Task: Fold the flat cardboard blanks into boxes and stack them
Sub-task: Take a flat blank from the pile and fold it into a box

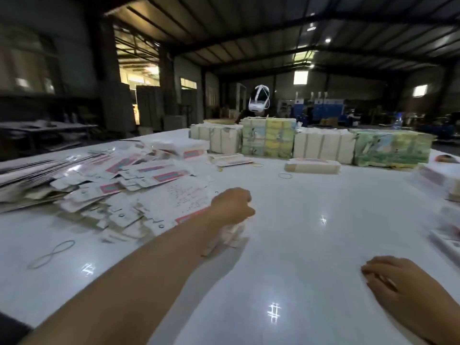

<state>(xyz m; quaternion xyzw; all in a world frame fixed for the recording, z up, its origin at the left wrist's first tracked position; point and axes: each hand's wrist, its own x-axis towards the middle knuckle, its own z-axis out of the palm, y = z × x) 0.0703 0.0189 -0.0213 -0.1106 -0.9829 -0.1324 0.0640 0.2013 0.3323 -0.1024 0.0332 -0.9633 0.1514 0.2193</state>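
Note:
A loose heap of flat white cardboard blanks point(129, 185) with pink and blue printed panels covers the left part of the white table point(298, 245). My left hand point(231, 205) reaches out over the heap's near right edge, its fingers curled round a blank point(234, 232) whose white edge shows below the hand. My right hand point(398, 277) lies on the table at the lower right, fingers loosely bent, holding nothing. One folded box point(312, 165) lies further back in the middle.
Bundles of stacked boxes point(323, 145) line the table's far side, some white, some with green and yellow prints. Rubber bands point(51, 253) lie on the table. More boxes point(445, 235) sit at the right edge. A person with a white headset point(258, 100) stands behind the bundles.

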